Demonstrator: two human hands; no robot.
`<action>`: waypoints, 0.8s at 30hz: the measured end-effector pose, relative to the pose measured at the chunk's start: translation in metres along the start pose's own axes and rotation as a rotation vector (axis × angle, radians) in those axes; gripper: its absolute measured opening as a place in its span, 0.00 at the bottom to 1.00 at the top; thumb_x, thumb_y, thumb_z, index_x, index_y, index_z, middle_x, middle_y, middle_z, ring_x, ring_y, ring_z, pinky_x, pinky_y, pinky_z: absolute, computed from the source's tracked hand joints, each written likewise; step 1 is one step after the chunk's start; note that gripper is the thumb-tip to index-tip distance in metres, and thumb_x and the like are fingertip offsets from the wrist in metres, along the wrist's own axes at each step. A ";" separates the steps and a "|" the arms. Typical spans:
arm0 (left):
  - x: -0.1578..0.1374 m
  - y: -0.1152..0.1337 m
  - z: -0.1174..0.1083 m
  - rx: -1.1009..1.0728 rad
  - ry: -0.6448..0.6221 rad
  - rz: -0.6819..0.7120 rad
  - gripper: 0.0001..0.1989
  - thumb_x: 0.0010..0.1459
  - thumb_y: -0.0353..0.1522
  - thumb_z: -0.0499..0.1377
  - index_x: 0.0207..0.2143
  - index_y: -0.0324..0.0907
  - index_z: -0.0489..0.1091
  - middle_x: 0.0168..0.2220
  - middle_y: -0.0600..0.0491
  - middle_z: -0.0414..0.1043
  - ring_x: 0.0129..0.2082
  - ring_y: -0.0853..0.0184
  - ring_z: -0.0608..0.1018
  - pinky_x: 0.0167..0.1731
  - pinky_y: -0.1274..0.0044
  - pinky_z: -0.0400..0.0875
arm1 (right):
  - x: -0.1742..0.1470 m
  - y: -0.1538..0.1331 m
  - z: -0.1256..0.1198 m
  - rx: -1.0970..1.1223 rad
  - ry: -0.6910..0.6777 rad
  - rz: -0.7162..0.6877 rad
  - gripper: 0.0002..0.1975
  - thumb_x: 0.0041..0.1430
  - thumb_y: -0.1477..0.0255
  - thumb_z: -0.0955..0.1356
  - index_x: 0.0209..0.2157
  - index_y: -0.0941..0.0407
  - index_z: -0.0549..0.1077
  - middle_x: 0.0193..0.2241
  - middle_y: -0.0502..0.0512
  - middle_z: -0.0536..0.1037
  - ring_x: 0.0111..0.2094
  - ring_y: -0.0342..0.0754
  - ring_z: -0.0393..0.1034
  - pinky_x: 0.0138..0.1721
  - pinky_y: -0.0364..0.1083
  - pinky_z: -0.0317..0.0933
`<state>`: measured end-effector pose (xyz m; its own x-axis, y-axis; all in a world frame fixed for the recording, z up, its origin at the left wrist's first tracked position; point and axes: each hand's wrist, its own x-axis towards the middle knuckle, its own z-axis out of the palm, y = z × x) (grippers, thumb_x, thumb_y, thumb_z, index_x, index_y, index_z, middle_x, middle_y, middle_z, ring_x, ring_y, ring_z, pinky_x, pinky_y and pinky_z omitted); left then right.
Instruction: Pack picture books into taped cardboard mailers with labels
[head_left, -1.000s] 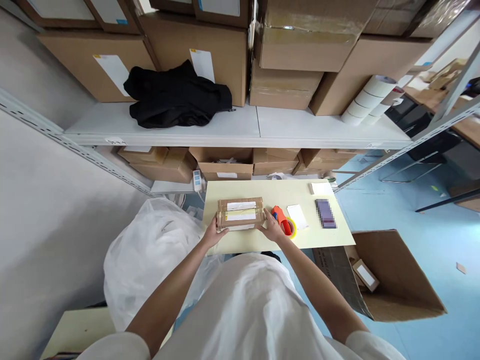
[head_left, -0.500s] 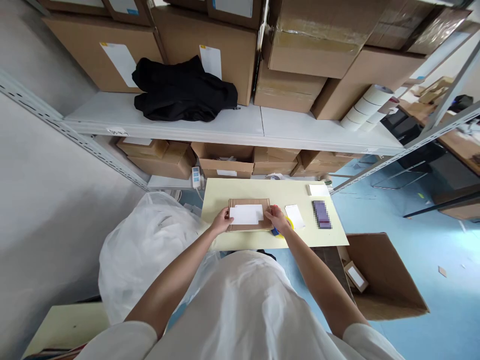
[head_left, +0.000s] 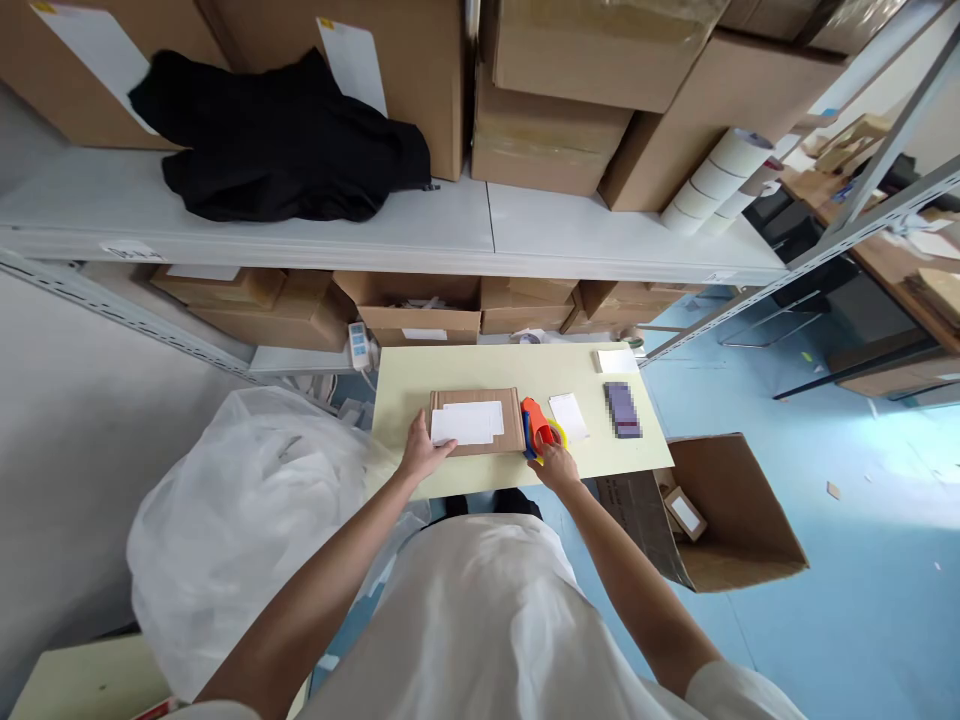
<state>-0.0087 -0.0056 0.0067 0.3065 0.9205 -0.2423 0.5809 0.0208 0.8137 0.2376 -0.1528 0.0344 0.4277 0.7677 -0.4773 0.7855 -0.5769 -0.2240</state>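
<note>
A flat cardboard box [head_left: 512, 420] lies on the pale yellow table [head_left: 450, 365], with white paper labels [head_left: 463, 424] across its top. At its left side is my left hand [head_left: 421, 452], the thumb over the near left corner and the fingers along the edge. My right hand [head_left: 556, 466] has its fingers closed at the near end of an orange-and-blue tape dispenser [head_left: 535, 414] with a yellow roll. That dispenser stands close against the box's right side. Some of the grip is hidden behind my fingers.
White slips [head_left: 568, 416], a blurred purple item [head_left: 623, 410] and a white stack [head_left: 616, 361] lie to the right. A white plastic bag [head_left: 247, 500] bulges at left. An open carton [head_left: 739, 520] sits on the floor. A shelf [head_left: 420, 240] with boxes runs behind.
My right hand has left the box's right edge and moved onto the tape dispenser, now more exposed. My left hand stays at the box's left side. The camera view has shifted.
</note>
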 end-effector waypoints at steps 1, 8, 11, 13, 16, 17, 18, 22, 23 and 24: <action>-0.001 0.005 0.001 0.045 0.019 0.009 0.49 0.43 0.38 0.67 0.62 0.36 0.45 0.64 0.33 0.46 0.65 0.48 0.50 0.60 0.59 0.52 | 0.006 -0.004 -0.003 -0.029 -0.022 0.011 0.21 0.55 0.66 0.67 0.50 0.59 0.68 0.47 0.65 0.73 0.50 0.57 0.67 0.43 0.48 0.63; -0.013 0.030 0.022 0.253 -0.029 0.070 0.52 0.41 0.41 0.67 0.64 0.41 0.44 0.67 0.37 0.33 0.67 0.48 0.38 0.61 0.58 0.48 | 0.040 -0.014 0.004 -0.024 -0.107 0.024 0.20 0.55 0.67 0.66 0.47 0.63 0.68 0.40 0.68 0.76 0.45 0.56 0.70 0.46 0.50 0.58; -0.016 0.033 0.028 0.301 -0.028 0.013 0.53 0.41 0.43 0.67 0.64 0.43 0.42 0.67 0.39 0.28 0.67 0.49 0.37 0.61 0.59 0.47 | 0.033 0.006 0.000 0.080 -0.048 0.007 0.16 0.57 0.67 0.63 0.44 0.62 0.68 0.34 0.66 0.76 0.38 0.55 0.71 0.42 0.50 0.58; -0.014 0.036 0.030 0.331 -0.043 -0.020 0.54 0.41 0.43 0.67 0.65 0.44 0.41 0.67 0.39 0.27 0.67 0.50 0.37 0.62 0.60 0.46 | 0.025 0.031 -0.008 0.309 -0.006 -0.036 0.14 0.57 0.64 0.62 0.38 0.59 0.69 0.30 0.61 0.74 0.34 0.53 0.69 0.37 0.48 0.59; 0.000 0.048 0.030 0.380 -0.090 -0.073 0.55 0.40 0.43 0.68 0.65 0.41 0.40 0.67 0.37 0.27 0.67 0.49 0.38 0.62 0.60 0.47 | 0.017 0.073 -0.018 0.844 0.027 -0.116 0.15 0.56 0.58 0.59 0.30 0.56 0.66 0.23 0.51 0.68 0.26 0.47 0.63 0.29 0.45 0.57; 0.005 0.054 0.030 0.402 -0.094 -0.094 0.56 0.39 0.42 0.68 0.65 0.41 0.41 0.67 0.37 0.28 0.67 0.48 0.38 0.62 0.59 0.46 | 0.015 0.086 -0.019 0.995 0.041 -0.123 0.16 0.55 0.56 0.59 0.28 0.55 0.64 0.21 0.49 0.66 0.24 0.46 0.61 0.27 0.44 0.56; 0.011 0.062 0.030 0.424 -0.080 -0.106 0.56 0.38 0.42 0.69 0.64 0.40 0.42 0.67 0.36 0.30 0.66 0.46 0.38 0.62 0.58 0.45 | 0.015 0.096 -0.020 1.108 0.062 -0.112 0.17 0.54 0.55 0.58 0.26 0.54 0.63 0.20 0.48 0.63 0.22 0.45 0.58 0.25 0.44 0.55; 0.029 0.117 0.037 0.419 -0.008 0.050 0.48 0.46 0.44 0.65 0.64 0.41 0.46 0.67 0.39 0.39 0.67 0.49 0.43 0.61 0.58 0.48 | 0.016 0.120 -0.021 1.207 0.122 -0.018 0.27 0.52 0.44 0.54 0.20 0.53 0.58 0.16 0.48 0.56 0.19 0.45 0.53 0.21 0.45 0.51; 0.031 0.136 0.041 0.379 -0.057 0.100 0.44 0.50 0.45 0.62 0.64 0.42 0.47 0.66 0.40 0.43 0.66 0.51 0.49 0.60 0.60 0.52 | 0.016 0.122 -0.022 1.200 0.118 -0.005 0.30 0.51 0.41 0.52 0.20 0.53 0.59 0.15 0.49 0.56 0.19 0.46 0.54 0.21 0.45 0.52; 0.033 0.155 0.048 0.317 -0.166 0.103 0.40 0.53 0.47 0.58 0.63 0.43 0.49 0.64 0.40 0.50 0.63 0.53 0.57 0.57 0.61 0.58 | 0.017 0.124 -0.022 1.202 0.104 -0.001 0.33 0.49 0.38 0.50 0.20 0.53 0.60 0.15 0.49 0.57 0.20 0.47 0.56 0.21 0.46 0.53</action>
<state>0.1278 0.0094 0.0995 0.4787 0.8350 -0.2712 0.7373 -0.2146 0.6406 0.3520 -0.2052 0.0174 0.5049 0.7554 -0.4178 -0.1084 -0.4247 -0.8988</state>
